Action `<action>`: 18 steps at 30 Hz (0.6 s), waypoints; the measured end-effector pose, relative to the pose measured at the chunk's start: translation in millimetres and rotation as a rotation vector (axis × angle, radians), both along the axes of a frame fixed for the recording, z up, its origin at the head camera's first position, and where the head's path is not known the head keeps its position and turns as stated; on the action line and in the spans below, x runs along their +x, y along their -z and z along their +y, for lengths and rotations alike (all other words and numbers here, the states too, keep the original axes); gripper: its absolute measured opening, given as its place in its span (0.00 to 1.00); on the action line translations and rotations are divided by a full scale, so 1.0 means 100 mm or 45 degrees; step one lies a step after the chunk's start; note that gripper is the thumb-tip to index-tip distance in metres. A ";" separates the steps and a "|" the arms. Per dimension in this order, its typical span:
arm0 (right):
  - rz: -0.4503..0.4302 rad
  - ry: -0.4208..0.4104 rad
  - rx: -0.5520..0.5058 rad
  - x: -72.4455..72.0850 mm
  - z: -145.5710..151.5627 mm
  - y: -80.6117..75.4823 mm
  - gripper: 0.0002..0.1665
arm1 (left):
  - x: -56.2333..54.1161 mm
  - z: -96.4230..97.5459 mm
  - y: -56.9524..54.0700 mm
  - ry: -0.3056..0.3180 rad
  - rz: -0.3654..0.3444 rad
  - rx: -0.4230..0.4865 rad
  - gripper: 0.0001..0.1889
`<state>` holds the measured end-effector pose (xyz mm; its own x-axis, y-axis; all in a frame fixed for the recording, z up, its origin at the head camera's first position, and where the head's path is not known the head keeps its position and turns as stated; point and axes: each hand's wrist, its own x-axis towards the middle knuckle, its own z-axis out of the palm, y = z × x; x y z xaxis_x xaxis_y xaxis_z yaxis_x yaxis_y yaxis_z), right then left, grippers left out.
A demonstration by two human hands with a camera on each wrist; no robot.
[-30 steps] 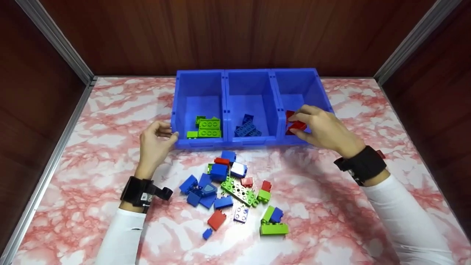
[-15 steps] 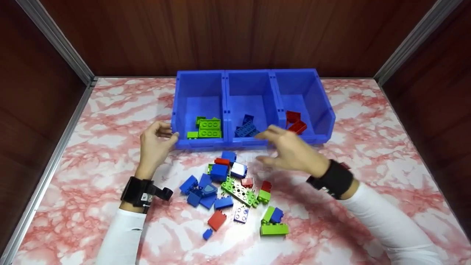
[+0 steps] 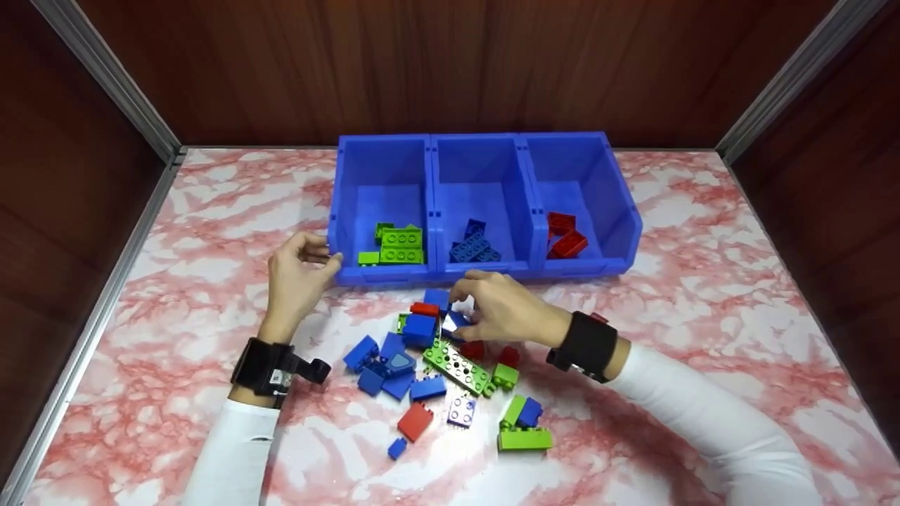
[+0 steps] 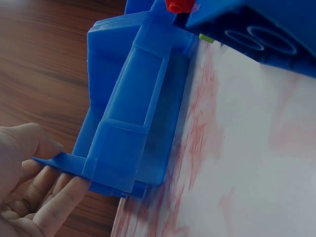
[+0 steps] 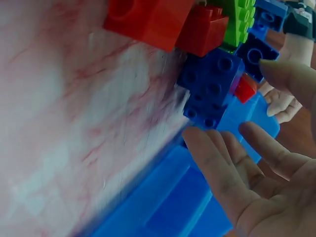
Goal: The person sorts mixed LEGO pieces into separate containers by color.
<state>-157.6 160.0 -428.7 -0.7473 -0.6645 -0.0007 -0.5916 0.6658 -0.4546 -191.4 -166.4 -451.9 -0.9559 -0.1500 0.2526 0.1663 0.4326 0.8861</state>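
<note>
My left hand (image 3: 299,281) grips the near left corner of a blue three-compartment bin (image 3: 383,278). In the left wrist view its thumb lies over the bin's lip, with the fingers beneath. My right hand (image 3: 513,309) is at the back right of a brick pile, thumb and fingers spread around a blue toy brick (image 3: 455,323) whose top shines white. The right wrist view has the fingertips close to blue bricks (image 5: 212,81), a gap between thumb and fingers. Inside the bin lie green bricks (image 3: 401,246) at left, dark blue bricks (image 3: 472,247) in the middle, red bricks (image 3: 568,244) at right.
Loose bricks spread over the marbled table (image 3: 211,316): a long green brick (image 3: 460,369), a red brick (image 3: 415,422), a small blue brick (image 3: 397,448) and a green brick (image 3: 524,440) nearer the front. Dark wood panels (image 3: 478,70) enclose the table's back and sides.
My right hand has left the red bricks in the right compartment and moved left and down to the pile. The left hand has stayed at the bin's corner.
</note>
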 end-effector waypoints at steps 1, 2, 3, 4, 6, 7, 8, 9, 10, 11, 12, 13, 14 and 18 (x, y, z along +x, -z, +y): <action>-0.019 0.002 0.008 0.00 -0.02 0.01 0.28 | 0.00 0.00 0.00 0.002 0.000 0.001 0.13; -0.033 0.003 0.016 0.00 -0.05 0.02 0.27 | 0.00 0.00 0.00 0.003 0.000 0.002 0.12; -0.040 0.000 0.019 0.00 -0.07 0.03 0.26 | 0.00 0.00 0.00 0.005 0.001 0.003 0.12; -0.049 -0.002 0.019 0.00 -0.09 0.04 0.26 | 0.00 0.00 0.00 0.004 0.002 0.003 0.12; -0.071 -0.008 0.013 0.01 -0.11 0.05 0.23 | -0.01 0.00 0.00 0.006 0.001 -0.003 0.12; -0.085 -0.009 0.003 0.02 -0.12 0.05 0.22 | -0.01 0.00 0.00 0.008 0.000 -0.007 0.12; -0.086 -0.010 -0.004 0.02 -0.12 0.06 0.22 | -0.01 0.00 0.00 0.009 -0.001 -0.007 0.12; -0.086 -0.010 -0.015 0.02 -0.12 0.06 0.21 | -0.01 0.00 0.00 0.008 -0.004 -0.009 0.12; -0.082 -0.011 -0.023 0.02 -0.11 0.06 0.21 | -0.01 0.00 0.00 0.008 -0.007 -0.010 0.12; -0.076 -0.015 -0.033 0.02 -0.10 0.05 0.20 | -0.01 0.00 0.01 0.008 -0.009 -0.012 0.12; -0.073 -0.018 -0.044 0.02 -0.09 0.05 0.19 | -0.01 0.00 0.01 0.007 -0.011 -0.014 0.12; -0.068 -0.023 -0.052 0.02 -0.08 0.04 0.19 | -0.01 0.00 0.01 0.006 -0.013 -0.013 0.12; -0.057 -0.028 -0.060 0.02 -0.06 0.04 0.18 | 0.00 0.00 0.01 0.005 -0.013 -0.009 0.12; 0.005 -0.035 -0.072 0.02 0.00 -0.02 0.18 | 0.00 0.00 0.01 -0.006 -0.007 -0.010 0.11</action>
<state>-155.5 160.0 -427.2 -0.7286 -0.6837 0.0407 -0.6113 0.6224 -0.4888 -191.7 -166.1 -453.0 -0.9566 -0.1529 0.2482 0.1589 0.4400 0.8838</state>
